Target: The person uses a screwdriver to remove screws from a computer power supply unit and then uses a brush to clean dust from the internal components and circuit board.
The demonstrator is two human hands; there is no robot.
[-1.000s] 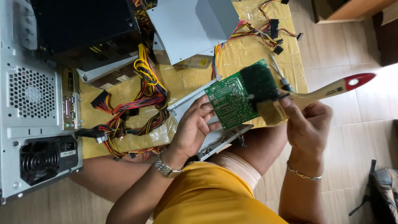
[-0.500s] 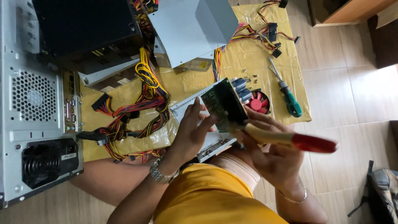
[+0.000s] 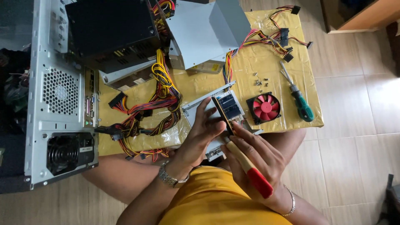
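My left hand [image 3: 203,130] grips a green circuit board [image 3: 228,109], which stands on edge above a grey metal housing [image 3: 196,109] at the near side of the yellow-covered table [image 3: 271,58]. My right hand [image 3: 260,155] holds a brush with a wooden handle and red end [image 3: 252,173]. The handle points back toward my body and the bristle end is hidden behind the board. The fingers of the right hand touch the board's lower edge. Both hands sit close together over my lap.
A red fan [image 3: 264,107], a green-handled screwdriver [image 3: 299,100] and loose screws [image 3: 260,81] lie right of the hands. Coloured cable bundles [image 3: 156,98], a grey power supply box [image 3: 204,31] and an open computer case [image 3: 62,96] fill the left and far side.
The board has turned from flat, facing me, to standing on edge. My right hand has swung the brush down and left, uncovering the fan and screwdriver.
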